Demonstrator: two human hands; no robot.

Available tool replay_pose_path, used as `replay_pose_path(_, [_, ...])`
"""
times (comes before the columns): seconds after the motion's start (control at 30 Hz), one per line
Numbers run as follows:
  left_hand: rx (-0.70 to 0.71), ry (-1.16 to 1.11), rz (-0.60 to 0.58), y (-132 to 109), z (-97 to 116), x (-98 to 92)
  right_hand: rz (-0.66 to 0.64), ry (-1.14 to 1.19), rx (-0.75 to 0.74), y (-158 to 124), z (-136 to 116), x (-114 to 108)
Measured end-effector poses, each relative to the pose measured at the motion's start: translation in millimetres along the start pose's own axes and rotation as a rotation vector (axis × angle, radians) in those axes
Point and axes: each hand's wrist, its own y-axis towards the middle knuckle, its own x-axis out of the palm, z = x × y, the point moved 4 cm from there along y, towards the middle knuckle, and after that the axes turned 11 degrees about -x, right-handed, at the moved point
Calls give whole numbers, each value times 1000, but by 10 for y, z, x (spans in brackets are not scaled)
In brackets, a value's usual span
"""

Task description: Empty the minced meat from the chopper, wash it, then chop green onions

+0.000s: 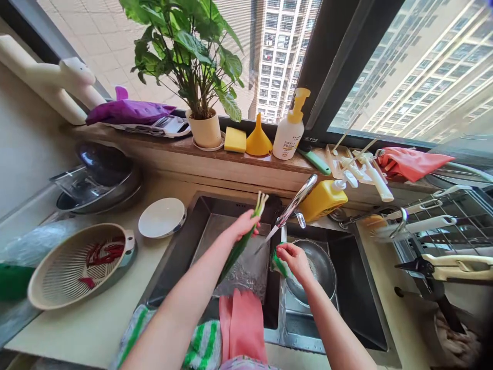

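My left hand is closed around a bunch of long green stalks with pale ends, held over the left sink basin. Water pours from the chrome faucet just right of the bunch into the wet basin. My right hand is closed near the divider between the basins; its fingertips are beside a small green and white item, and what they pinch is too small to make out. Below that hand, a round strainer-like pan lies in the right basin.
A colander with red peppers and a white bowl stand left of the sink. Pink gloves hang over the front edge. A yellow jug stands behind the faucet. Scissors-like shears and a rack are at right.
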Motion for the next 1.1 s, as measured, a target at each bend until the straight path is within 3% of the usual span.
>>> replay_pose_path(0.1, [-66,127,-99,89,-250,458,140,-253,-135,223,-132,-199])
replay_pose_path(0.17, [-89,184,-153,112,-357,619,287,-412,-199,342,-165,-387])
replay_pose_path(0.27, [-169,256,-208,87,-439,622,384,-654,-252,500,-63,-531])
replay_pose_path(0.4, [-255,320,-218,-4,-444,416,258,-697,-143,601,286,-404])
replay_pose_path(0.47, [-260,324,-224,-50,-433,336,250,-615,-83,545,369,-327])
replay_pose_path(0.57, [-263,316,-257,-117,-448,302,369,-485,-88,362,263,-249])
replay_pose_path(0.63, [-252,310,-322,-172,-473,344,428,-203,-66,232,158,-161])
replay_pose_path(0.73, [-216,309,-430,-285,-502,434,364,332,46,115,53,57])
replay_pose_path(0.87, [-189,337,-487,-463,-510,499,342,569,95,69,-54,121])
replay_pose_path(1.0, [-86,536,-424,-609,-483,544,366,705,87,49,-147,16])
replay_pose_path(1.1, [3,697,-339,-697,-440,586,281,756,90,22,-228,-1])
